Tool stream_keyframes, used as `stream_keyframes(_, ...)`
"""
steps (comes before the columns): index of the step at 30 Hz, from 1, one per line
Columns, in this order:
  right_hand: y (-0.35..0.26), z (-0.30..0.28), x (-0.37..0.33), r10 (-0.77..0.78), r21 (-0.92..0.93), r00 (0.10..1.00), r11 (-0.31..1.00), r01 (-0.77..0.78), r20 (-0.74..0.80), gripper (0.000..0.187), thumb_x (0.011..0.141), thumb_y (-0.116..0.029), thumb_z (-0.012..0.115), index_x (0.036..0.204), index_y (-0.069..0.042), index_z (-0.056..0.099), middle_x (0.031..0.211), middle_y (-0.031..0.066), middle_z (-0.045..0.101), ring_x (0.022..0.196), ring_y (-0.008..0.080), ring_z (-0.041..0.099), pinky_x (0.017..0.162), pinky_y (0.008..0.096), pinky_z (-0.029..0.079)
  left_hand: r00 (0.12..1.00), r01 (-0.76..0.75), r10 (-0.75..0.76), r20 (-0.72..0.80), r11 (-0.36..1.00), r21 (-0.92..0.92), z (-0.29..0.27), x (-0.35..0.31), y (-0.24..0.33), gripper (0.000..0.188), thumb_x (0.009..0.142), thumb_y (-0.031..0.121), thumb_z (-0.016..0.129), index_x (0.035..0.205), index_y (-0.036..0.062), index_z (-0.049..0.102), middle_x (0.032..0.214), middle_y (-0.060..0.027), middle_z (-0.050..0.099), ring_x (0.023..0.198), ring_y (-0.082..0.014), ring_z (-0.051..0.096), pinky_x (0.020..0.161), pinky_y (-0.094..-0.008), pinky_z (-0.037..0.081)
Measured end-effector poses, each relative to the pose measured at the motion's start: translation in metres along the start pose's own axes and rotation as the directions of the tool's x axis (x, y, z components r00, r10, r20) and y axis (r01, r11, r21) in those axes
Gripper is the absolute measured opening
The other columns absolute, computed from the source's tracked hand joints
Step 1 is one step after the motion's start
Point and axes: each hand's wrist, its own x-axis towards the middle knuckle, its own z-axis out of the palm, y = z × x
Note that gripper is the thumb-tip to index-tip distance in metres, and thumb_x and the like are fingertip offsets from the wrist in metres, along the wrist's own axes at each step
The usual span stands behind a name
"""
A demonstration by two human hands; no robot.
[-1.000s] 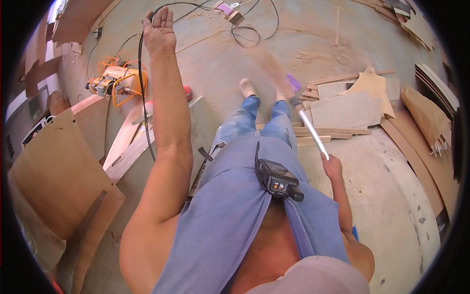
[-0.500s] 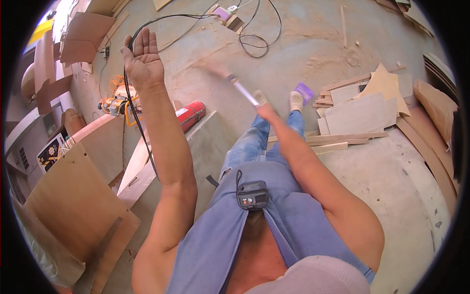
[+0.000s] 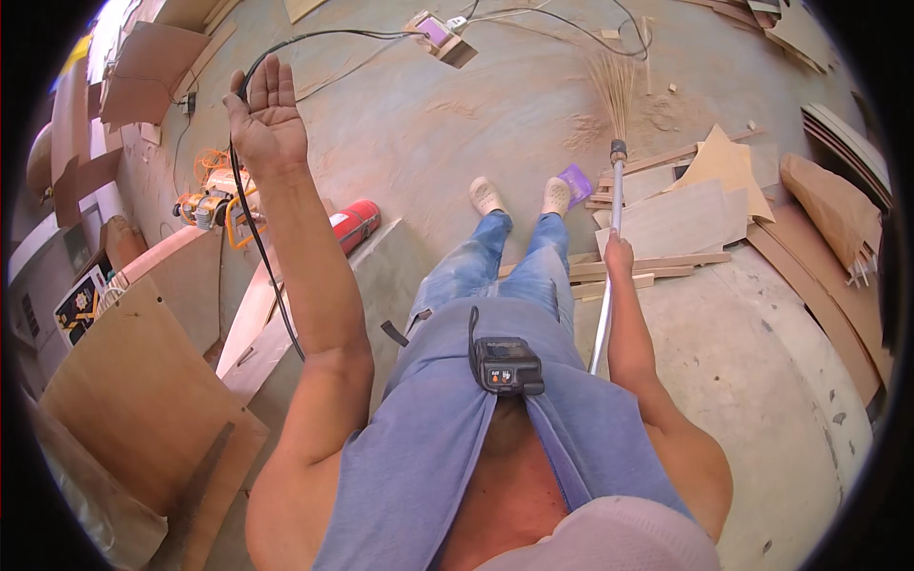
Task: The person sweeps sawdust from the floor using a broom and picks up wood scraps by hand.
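My left hand [image 3: 269,124] is raised at the upper left, palm up. A black cable [image 3: 328,34] is caught between its thumb and index finger, while the other fingers stretch out. From there the cable hangs down beside my forearm and also runs to a power strip [image 3: 435,31] on the floor. My right hand [image 3: 619,255] grips the silver handle [image 3: 604,319] of a broom. Ahead of it, the broom's straw bristles [image 3: 612,88] touch the dusty floor, right of my feet.
Wood offcuts and thin boards [image 3: 687,214] lie right of my feet, beside a purple packet [image 3: 577,184]. At left are a red cylinder [image 3: 356,225], an orange-and-yellow machine [image 3: 211,205] and plywood panels [image 3: 143,381]. A cable loop [image 3: 640,48] lies beyond the bristles.
The broom has swung from left of my feet to the right, its bristles now sharp instead of blurred. The cable loop on the floor has shifted right. My left hand still holds the cable up.
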Motion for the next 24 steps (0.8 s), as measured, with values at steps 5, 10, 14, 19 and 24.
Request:
stream_keyframes(5, 0.022, -0.023, -0.088, -0.137, -0.150, 0.991, 0.979, 0.135, -0.002, 0.066, 0.097, -0.052, 0.040, 0.101, 0.009, 0.066, 0.096, 0.0357, 0.063, 0.096, 0.0508, 0.060, 0.089, 0.0537, 0.045, 1.000, 0.025, -0.026, -0.006, 0.999, -0.045, -0.006, -0.001, -0.008, 0.039, 0.106, 0.034, 0.031, 0.124, 0.0010, 0.040, 0.125, -0.0328, 0.053, 0.123, -0.0395, 0.052, 0.109, -0.0498, 0.043)
stream_keyframes(10, 0.013, -0.020, -0.132, -0.241, -0.182, 0.904, 0.930, 0.319, 0.353, 0.058, 0.094, -0.052, 0.044, 0.101, 0.000, 0.069, 0.099, 0.0291, 0.066, 0.095, 0.0467, 0.062, 0.085, 0.0524, 0.048, 0.999, 0.036, -0.036, 0.006, 0.999, -0.016, -0.013, 0.003, -0.010, 0.040, 0.106, 0.034, 0.030, 0.126, 0.0010, 0.039, 0.126, -0.0330, 0.052, 0.124, -0.0396, 0.052, 0.109, -0.0497, 0.042)
stream_keyframes(14, -0.045, 0.042, -0.107, -0.345, -0.195, 0.806, 0.854, 0.482, 0.482, 0.057, 0.092, -0.053, 0.047, 0.102, -0.001, 0.069, 0.100, 0.0259, 0.067, 0.094, 0.0447, 0.063, 0.084, 0.0506, 0.049, 0.999, 0.031, -0.030, -0.029, 0.998, 0.045, -0.029, 0.012, -0.024, 0.041, 0.106, 0.035, 0.029, 0.126, 0.0014, 0.038, 0.126, -0.0328, 0.052, 0.123, -0.0399, 0.052, 0.109, -0.0497, 0.043)
stream_keyframes(19, -0.071, 0.106, -0.040, -0.276, -0.212, 0.802, 0.872, 0.440, 0.529, 0.057, 0.092, -0.053, 0.047, 0.108, -0.002, 0.069, 0.109, 0.0251, 0.066, 0.105, 0.0429, 0.062, 0.090, 0.0489, 0.048, 0.993, 0.074, -0.070, -0.090, 0.997, 0.036, -0.071, 0.041, -0.053, 0.041, 0.106, 0.037, 0.026, 0.125, 0.0030, 0.039, 0.129, -0.0324, 0.050, 0.122, -0.0401, 0.053, 0.108, -0.0511, 0.044)
stream_keyframes(24, 0.044, 0.039, 0.022, 0.017, -0.215, 0.956, 0.975, 0.049, 0.292, 0.069, 0.092, -0.059, 0.041, 0.106, 0.003, 0.068, 0.109, 0.0311, 0.064, 0.108, 0.0461, 0.059, 0.093, 0.0502, 0.045, 0.945, 0.236, -0.235, -0.228, 0.971, -0.022, -0.142, 0.057, -0.113, 0.039, 0.106, 0.036, 0.026, 0.128, 0.0053, 0.038, 0.133, -0.0312, 0.047, 0.125, -0.0412, 0.050, 0.107, -0.0540, 0.043)
